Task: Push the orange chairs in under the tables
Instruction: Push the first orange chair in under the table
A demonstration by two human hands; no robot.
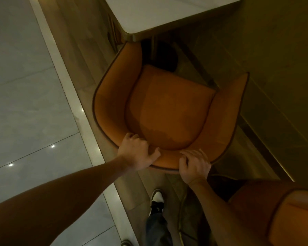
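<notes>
An orange armchair (167,110) with dark piping stands in front of me, its open front turned toward a white-topped table (167,13) at the top of the view. The seat's front edge sits just short of the table's near corner. My left hand (137,153) grips the top of the curved backrest on its left side, fingers curled over the rim. My right hand (194,166) grips the same rim a little to the right. The table's dark pedestal base (160,55) shows beyond the seat.
A second orange chair (283,213) stands at the lower right, close to my right arm. My shoe (156,199) is on the wooden floor strip behind the chair. Pale glossy tiles (25,103) lie to the left, and a wall panel (274,68) runs along the right.
</notes>
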